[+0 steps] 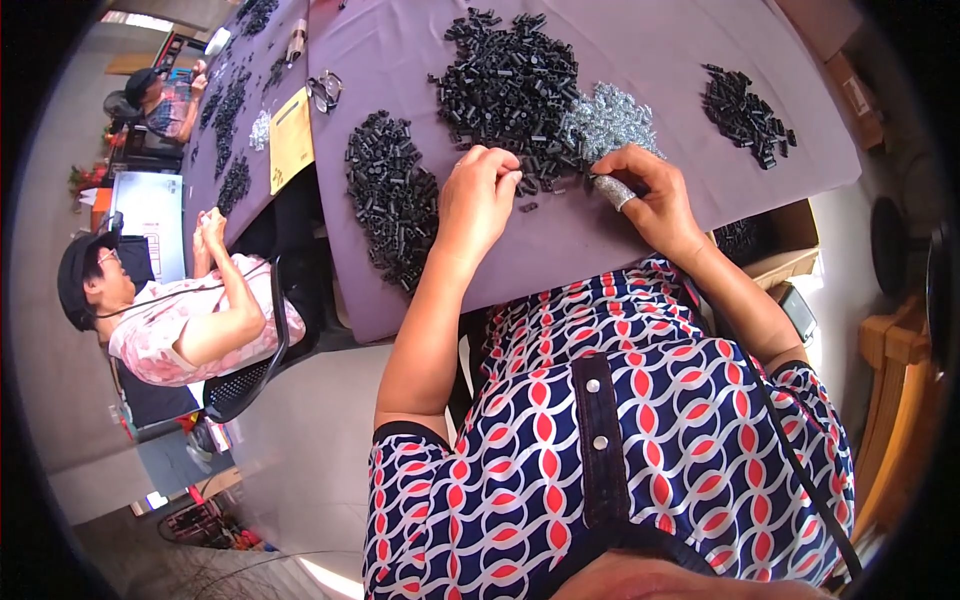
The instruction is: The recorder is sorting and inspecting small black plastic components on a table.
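My left hand [478, 195] is curled at the near edge of a big heap of small black plastic parts [510, 85], its fingertips pinching one black part. My right hand [640, 190], with a grey wrap on one finger, rests fingers-down beside a pile of small silver metal pieces [610, 118]; whether it grips a piece is hidden. A loose black part [527, 207] lies between the two hands on the purple-grey table cover [640, 50].
A second pile of black parts [392, 195] lies to the left, a smaller one [745, 112] at the right. Eyeglasses [324, 90] and a yellow envelope [291, 138] sit at the table's far left. A seated person [185, 315] works at the neighbouring table. A cardboard box [775, 238] stands under the table's right side.
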`<move>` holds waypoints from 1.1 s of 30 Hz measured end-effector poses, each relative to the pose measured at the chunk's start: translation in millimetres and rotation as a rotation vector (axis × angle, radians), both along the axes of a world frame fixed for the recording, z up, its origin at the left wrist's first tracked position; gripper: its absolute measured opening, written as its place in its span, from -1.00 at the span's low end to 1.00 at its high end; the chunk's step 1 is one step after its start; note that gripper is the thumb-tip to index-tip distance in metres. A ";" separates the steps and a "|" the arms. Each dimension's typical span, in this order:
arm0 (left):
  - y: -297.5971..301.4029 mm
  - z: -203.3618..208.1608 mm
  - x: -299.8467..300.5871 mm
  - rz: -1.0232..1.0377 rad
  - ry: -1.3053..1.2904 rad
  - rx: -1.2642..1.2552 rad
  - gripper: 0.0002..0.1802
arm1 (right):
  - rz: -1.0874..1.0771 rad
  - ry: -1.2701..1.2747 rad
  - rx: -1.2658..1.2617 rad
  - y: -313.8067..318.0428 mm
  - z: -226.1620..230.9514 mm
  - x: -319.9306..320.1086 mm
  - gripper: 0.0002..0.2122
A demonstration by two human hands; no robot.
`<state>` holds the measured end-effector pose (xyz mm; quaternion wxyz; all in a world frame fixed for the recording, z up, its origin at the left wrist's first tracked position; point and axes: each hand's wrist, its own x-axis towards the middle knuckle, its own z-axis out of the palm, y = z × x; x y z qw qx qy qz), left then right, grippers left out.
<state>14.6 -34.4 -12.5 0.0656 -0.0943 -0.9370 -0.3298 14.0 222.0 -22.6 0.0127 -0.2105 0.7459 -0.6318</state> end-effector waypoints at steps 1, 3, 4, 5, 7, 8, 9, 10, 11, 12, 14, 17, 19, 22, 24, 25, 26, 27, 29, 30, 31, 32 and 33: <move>2.3 1.2 1.1 0.019 0.061 0.042 -0.83 | -0.003 0.001 0.009 -0.3 -1.0 0.4 -0.69; 9.3 4.6 -3.3 0.056 0.185 0.050 -0.81 | 0.000 0.003 0.023 0.0 -1.6 2.8 -0.68; 13.4 6.8 -7.5 0.039 0.228 0.016 -0.80 | -0.005 0.016 0.032 0.2 -0.1 3.5 -0.68; 16.1 6.7 -13.7 0.024 0.267 -0.015 -0.79 | -0.010 0.026 0.045 -1.7 -0.2 1.8 -0.67; 22.4 7.1 -24.2 -0.029 0.270 -0.147 -0.82 | -0.009 0.028 0.043 -1.5 -3.8 1.1 -0.67; 24.6 6.9 -27.9 -0.051 0.261 -0.244 -0.83 | -0.019 0.032 0.036 -1.2 -4.4 1.5 -0.66; 27.0 7.0 -28.8 -0.032 0.239 -0.249 -0.86 | -0.011 0.035 0.036 -2.1 -3.4 2.1 -0.66; 28.3 10.2 -29.1 -0.031 0.239 -0.249 -0.86 | -0.020 0.013 0.030 -1.8 -3.1 3.9 -0.65; 29.4 13.7 -29.3 -0.034 0.203 -0.252 -0.86 | -0.029 -0.010 0.023 -1.6 -3.1 4.8 -0.65; 29.7 15.2 -29.0 -0.037 0.166 -0.256 -0.86 | -0.028 -0.012 0.023 -1.3 -3.0 4.8 -0.65; 28.7 15.7 -27.9 -0.044 0.169 -0.238 -0.86 | -0.032 0.026 0.028 -1.3 -2.4 4.0 -0.65; 25.2 13.8 -23.9 -0.046 0.168 -0.178 -0.84 | -0.028 0.059 0.020 0.1 -3.9 2.8 -0.66; 21.2 9.4 -20.4 -0.033 0.193 -0.110 -0.83 | -0.031 0.030 0.012 -1.4 -2.9 2.6 -0.67; 16.7 9.2 -10.6 0.023 0.134 0.073 -0.84 | -0.023 -0.003 0.010 -2.1 -0.4 2.6 -0.68; 16.2 7.8 0.4 0.064 0.056 0.231 -0.85 | -0.010 -0.009 0.017 -1.0 0.2 1.4 -0.68; 15.3 6.4 8.0 0.108 -0.026 0.386 -0.87 | -0.013 0.002 0.018 -0.7 -1.1 2.1 -0.68; 13.6 9.2 15.0 0.111 -0.080 0.429 -0.87 | -0.015 0.013 0.019 -0.4 -2.3 2.4 -0.69; 11.7 7.9 21.5 0.114 -0.084 0.433 -0.87 | -0.012 0.009 0.023 0.0 -2.5 2.3 -0.69; 8.9 4.6 35.2 0.127 -0.022 0.504 -0.79 | 0.011 0.075 0.084 1.0 -0.4 1.7 -0.70; 8.7 5.9 43.6 0.116 -0.038 0.499 -0.74 | 0.017 0.072 0.090 -0.2 0.9 2.4 -0.70; 9.7 7.8 50.4 0.110 -0.025 0.467 -0.77 | 0.059 0.175 0.192 -3.7 3.3 2.6 -0.70; 10.9 9.1 56.2 0.103 -0.012 0.435 -0.80 | 0.102 0.278 0.293 -6.8 5.2 2.9 -0.70; 13.6 8.4 60.7 0.105 -0.022 0.449 -0.82 | 0.109 0.279 0.299 -8.6 6.5 3.3 -0.70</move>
